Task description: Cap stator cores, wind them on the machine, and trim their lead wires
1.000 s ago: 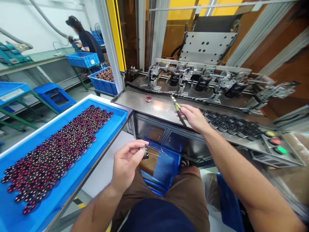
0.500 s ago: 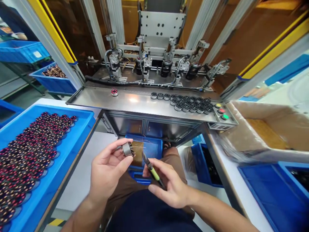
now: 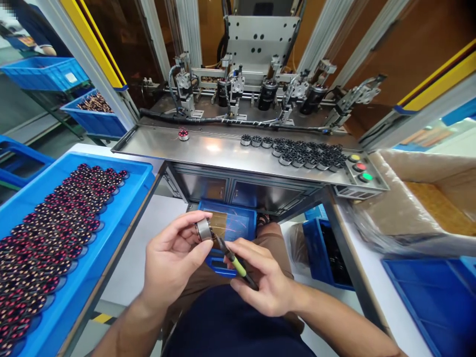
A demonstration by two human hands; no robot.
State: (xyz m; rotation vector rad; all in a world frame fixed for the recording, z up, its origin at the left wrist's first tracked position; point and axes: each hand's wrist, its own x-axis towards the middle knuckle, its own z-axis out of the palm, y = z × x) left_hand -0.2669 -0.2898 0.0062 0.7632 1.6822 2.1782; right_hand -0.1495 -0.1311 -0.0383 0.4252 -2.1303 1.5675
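My left hand (image 3: 171, 258) grips a small round metal wound part (image 3: 204, 229) between thumb and fingers, over my lap. My right hand (image 3: 262, 280) holds a yellow-handled cutting tool (image 3: 231, 258), whose dark tip touches the part's right side. Below both hands sits a small blue bin (image 3: 232, 227) holding thin wire scraps. A large blue tray (image 3: 122, 198) on my left carries several red and copper wound parts (image 3: 55, 223).
A steel machine shelf (image 3: 223, 153) ahead bears one red wound part (image 3: 183, 134), several dark unwound cores (image 3: 301, 152) and yellow, red and green buttons (image 3: 360, 167). A lined cardboard box (image 3: 420, 198) stands right. Blue bins (image 3: 431, 292) lie lower right. A person stands far left.
My right hand came back from the machine shelf with the cutter and now meets the part in my left hand. The view swung right and then steadied.
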